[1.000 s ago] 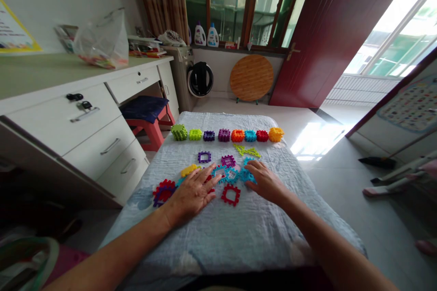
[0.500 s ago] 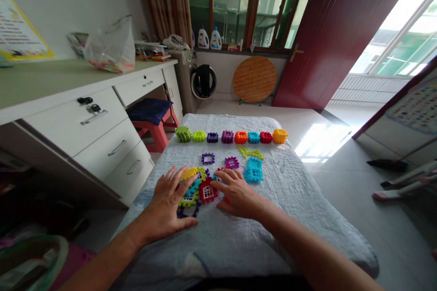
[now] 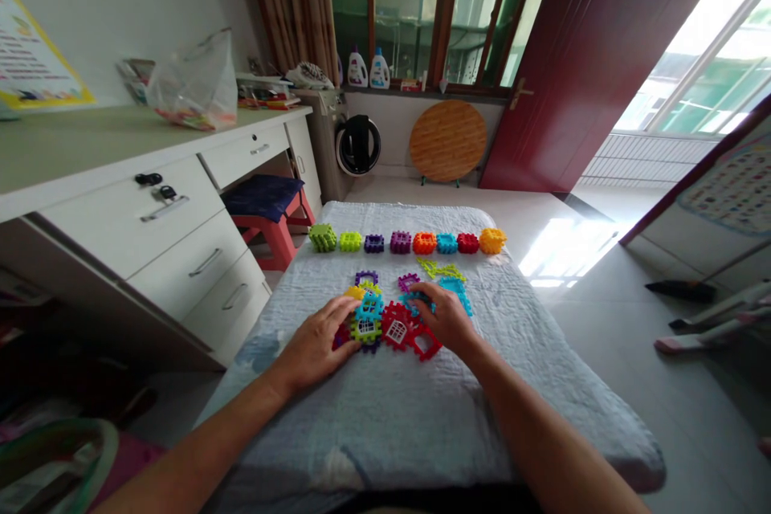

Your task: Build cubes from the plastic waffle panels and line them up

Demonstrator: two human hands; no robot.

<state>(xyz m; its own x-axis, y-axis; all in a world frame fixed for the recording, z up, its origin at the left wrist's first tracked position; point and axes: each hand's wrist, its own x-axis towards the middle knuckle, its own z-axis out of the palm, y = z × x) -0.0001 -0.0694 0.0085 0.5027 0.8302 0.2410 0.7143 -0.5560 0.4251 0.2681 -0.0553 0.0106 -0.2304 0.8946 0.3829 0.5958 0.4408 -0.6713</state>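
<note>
My left hand [image 3: 319, 339] curls around the left side of a loose pile of plastic interlocking block panels. A blue panel [image 3: 369, 306] and a lime green panel with a white window grid [image 3: 367, 329] show in that pile, with some yellow at the fingertips. My right hand [image 3: 446, 316] has its bent fingers on another blue panel, partly hidden beneath them. Between the hands lie a red panel with a white window [image 3: 396, 328] and a red open frame [image 3: 427, 344]. Just beyond are a purple frame [image 3: 366, 278] and a magenta frame [image 3: 408, 283].
Across the far side of the cloth-covered table [image 3: 482, 418] runs a row of assembled cubes, from a green cube [image 3: 323, 238] to an orange cube [image 3: 492, 241]. Lime green strips [image 3: 442, 269] lie before it. A red stool [image 3: 271, 213] stands left, by the white desk [image 3: 181, 233].
The left pile has slid right and closer together, with my left hand closing in on it. My right hand has moved right and away, uncovering the red panels; the large blue panel is partly covered.
</note>
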